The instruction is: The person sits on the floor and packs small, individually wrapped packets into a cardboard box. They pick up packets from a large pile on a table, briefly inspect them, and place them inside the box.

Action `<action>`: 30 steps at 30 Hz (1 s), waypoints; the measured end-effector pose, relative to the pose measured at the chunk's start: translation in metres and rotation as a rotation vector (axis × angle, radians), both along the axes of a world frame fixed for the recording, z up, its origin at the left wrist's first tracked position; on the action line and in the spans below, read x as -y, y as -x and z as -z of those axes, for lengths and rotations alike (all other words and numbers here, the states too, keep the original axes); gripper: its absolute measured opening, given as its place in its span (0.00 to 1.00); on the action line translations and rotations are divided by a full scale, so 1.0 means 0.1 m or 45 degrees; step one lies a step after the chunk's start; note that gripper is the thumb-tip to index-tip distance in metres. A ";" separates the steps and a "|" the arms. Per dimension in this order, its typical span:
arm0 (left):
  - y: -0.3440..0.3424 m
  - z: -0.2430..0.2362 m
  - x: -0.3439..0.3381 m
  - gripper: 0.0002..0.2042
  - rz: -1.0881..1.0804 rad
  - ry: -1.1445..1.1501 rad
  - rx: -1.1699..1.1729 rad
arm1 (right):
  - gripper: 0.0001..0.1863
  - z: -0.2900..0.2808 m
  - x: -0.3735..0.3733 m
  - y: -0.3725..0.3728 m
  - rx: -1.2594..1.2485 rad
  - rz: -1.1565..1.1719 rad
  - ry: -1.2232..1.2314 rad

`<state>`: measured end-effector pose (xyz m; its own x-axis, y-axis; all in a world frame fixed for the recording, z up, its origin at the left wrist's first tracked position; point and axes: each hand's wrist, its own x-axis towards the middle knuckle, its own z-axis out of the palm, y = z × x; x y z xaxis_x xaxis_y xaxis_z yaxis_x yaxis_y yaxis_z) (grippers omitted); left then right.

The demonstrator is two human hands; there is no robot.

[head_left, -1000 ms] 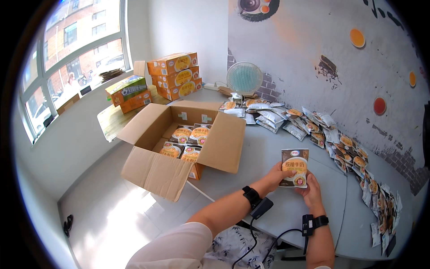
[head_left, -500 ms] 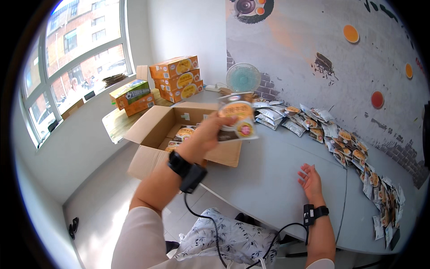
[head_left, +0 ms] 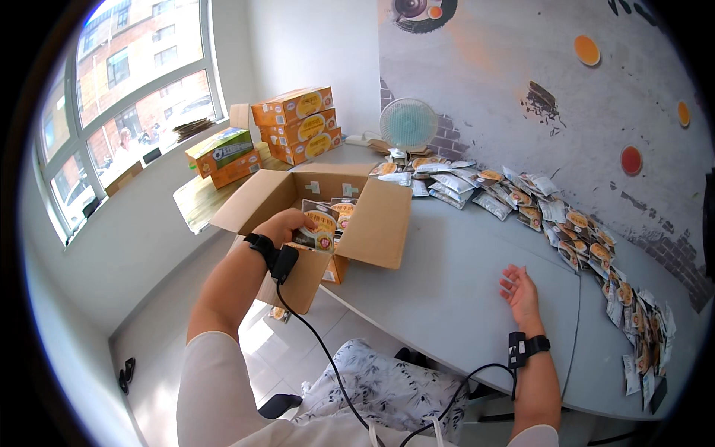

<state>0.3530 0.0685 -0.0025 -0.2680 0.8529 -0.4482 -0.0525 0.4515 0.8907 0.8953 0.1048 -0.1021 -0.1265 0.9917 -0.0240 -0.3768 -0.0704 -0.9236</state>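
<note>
- The left hand [head_left: 287,225] grasps a packet [head_left: 319,227] by its upper left side, the thumb and fingers closed on the edge.
- The packet, brown with a yellow bowl-like print, is tilted over the mouth of an open carton [head_left: 376,226]; whether it touches what lies beneath, I cannot tell.
- Inside the carton, just beside the held one, a second packet [head_left: 345,211] shows; the left arm and a flap hide much of the rest.
- The right hand [head_left: 520,292] is over the table [head_left: 447,272], well apart from the carton, its fingers released and loosely curled.
- Each wrist wears a black band, with a dark cable [head_left: 319,337] running from the left one.
- A long pile [head_left: 514,196] of packets curves along the table's back and right side.
- Behind the carton are a fan [head_left: 408,124] and a stack [head_left: 298,127] of three orange boxes.
- To their left, a green box [head_left: 227,147] sits on an orange one.
</note>
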 end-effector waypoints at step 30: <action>-0.62 -0.35 -0.34 0.17 0.433 -0.718 -1.582 | 0.22 0.06 0.01 -0.07 -0.066 -0.002 -0.030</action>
<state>0.4153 0.1028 0.0320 0.0223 0.9383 0.3450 0.9298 -0.1462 0.3376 0.9025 0.1041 -0.1082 -0.1283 0.9917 0.0058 -0.4240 -0.0496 -0.9043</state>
